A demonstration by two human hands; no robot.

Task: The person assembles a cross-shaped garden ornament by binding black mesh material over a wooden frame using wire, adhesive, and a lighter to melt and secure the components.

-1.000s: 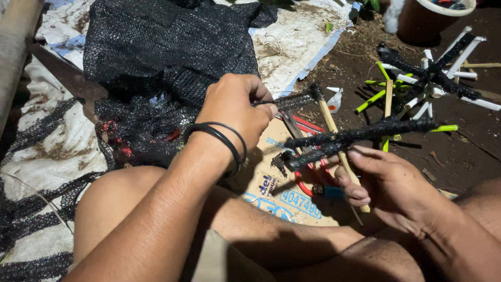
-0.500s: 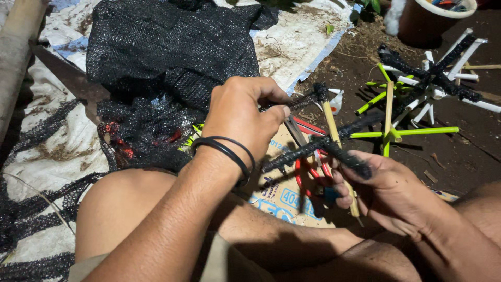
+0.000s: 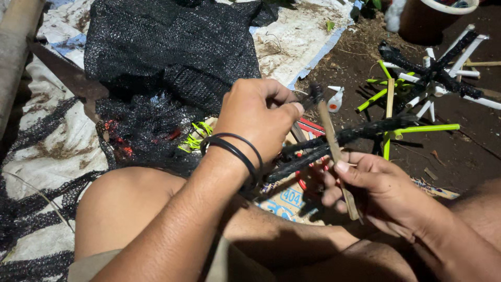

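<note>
At the far left a pale sack (image 3: 47,151) covers the ground, with a big heap of black netting (image 3: 167,57) piled on it and a few red and yellow-green bits showing through the mesh lower down. The left hand (image 3: 255,117), two black bands (image 3: 237,151) on its wrist, is curled nearly shut, thumb and forefinger pinched on something small at the upper end of the work; what it pinches is too small and dark to make out. Since half a second ago this hand has shifted up and slightly right, and the bundle it works on has swung to lie more steeply across the lap, which reads as a tightening or winding move on the wrap, though that is a judgement only. That bundle, a black-wrapped stick (image 3: 339,141), runs from below the left wrist up to the right, crossed by a bare wooden stick (image 3: 336,156). The right hand (image 3: 376,188) is closed loosely around the wooden stick's lower part, thumb on top, steadying both. Under them lies printed cardboard (image 3: 287,201) and something red, mostly hidden by the hands. Further right, on dark soil, a finished-looking cluster (image 3: 433,78) of black, white and green sticks rests well apart, and a tub (image 3: 438,15) is cut off by the top edge.
</note>
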